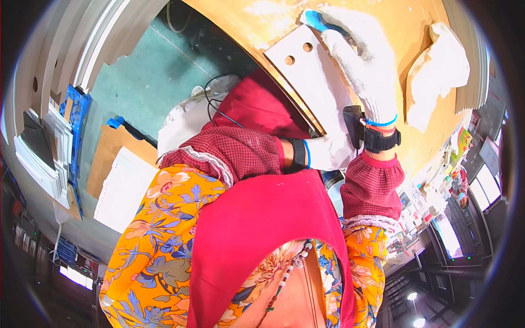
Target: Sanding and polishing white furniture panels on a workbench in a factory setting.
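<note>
A white board [309,68] with two round holes near its far end lies slanted along the edge of a tan worktable. My right hand [363,60], in a white knit glove with blue-coated fingers, reaches over the board's far right edge; thumb and fingers close at its far corner. My left hand [331,153], in a similar white glove, is at the near end of the board. Its fingers blend into the bright white surface and do not show clearly. Black straps circle both wrists, and a small black box [353,126] sits by the right one.
The tan worktable [404,33] carries a crumpled white cloth or glove [437,74] to the right. White panels [473,65] are stacked beyond it. Left are more stacked panels [46,153], a blue pallet [79,126], cardboard [106,153] and green floor [142,71]. A black cable [208,93] hangs near the red apron.
</note>
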`<state>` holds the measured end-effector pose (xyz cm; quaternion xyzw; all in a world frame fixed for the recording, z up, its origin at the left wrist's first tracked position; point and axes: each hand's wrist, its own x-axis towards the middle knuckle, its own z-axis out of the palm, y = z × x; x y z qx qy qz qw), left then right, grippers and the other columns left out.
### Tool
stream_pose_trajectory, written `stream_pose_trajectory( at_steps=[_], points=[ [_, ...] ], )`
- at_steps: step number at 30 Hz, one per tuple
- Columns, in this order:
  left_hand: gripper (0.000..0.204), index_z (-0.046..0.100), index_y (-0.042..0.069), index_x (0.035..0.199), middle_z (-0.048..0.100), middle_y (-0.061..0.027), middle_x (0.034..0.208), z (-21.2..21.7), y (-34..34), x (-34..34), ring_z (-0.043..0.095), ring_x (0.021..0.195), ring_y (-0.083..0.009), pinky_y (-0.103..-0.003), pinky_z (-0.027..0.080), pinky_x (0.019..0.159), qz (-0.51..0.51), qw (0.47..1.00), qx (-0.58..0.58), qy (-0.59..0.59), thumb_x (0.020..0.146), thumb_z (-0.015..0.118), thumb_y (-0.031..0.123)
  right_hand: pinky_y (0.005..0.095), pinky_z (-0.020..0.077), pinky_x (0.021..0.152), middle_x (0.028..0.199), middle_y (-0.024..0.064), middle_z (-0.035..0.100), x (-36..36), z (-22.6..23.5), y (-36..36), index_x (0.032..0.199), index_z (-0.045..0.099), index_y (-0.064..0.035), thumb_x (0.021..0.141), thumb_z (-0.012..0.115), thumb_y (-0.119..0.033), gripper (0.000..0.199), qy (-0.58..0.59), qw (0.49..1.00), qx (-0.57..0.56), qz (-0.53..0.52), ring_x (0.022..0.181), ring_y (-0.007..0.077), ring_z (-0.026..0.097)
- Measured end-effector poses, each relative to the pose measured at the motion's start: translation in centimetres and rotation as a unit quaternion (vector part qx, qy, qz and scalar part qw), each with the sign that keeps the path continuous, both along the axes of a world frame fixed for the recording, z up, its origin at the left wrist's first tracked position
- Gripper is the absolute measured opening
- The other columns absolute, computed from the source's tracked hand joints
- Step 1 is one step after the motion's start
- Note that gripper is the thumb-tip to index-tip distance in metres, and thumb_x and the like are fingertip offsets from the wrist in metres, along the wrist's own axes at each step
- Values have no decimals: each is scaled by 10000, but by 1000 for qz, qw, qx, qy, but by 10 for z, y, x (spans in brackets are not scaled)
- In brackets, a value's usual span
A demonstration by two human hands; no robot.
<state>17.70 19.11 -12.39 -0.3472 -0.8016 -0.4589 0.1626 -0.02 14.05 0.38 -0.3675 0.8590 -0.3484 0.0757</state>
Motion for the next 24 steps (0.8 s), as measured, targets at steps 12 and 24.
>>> stream_pose_trajectory(
  at_steps=[12,24],
  points=[
    [113,651,68,768,589,-71,762,-5,2,-1,579,719,-266,-392,469,661,-19,1000,-8,-18,736,595,162,325,498,899,1078,128,626,18,8,-11,1121,630,29,841,643,-8,282,-207,957,-149,-140,995,216,624],
    [133,631,60,856,564,-52,726,-7,5,1,568,696,-253,-379,460,631,2,995,93,-37,780,578,156,313,499,923,1089,125,638,17,0,-6,1170,620,6,794,639,132,397,-25,995,-39,-89,1034,226,631]
  ],
)
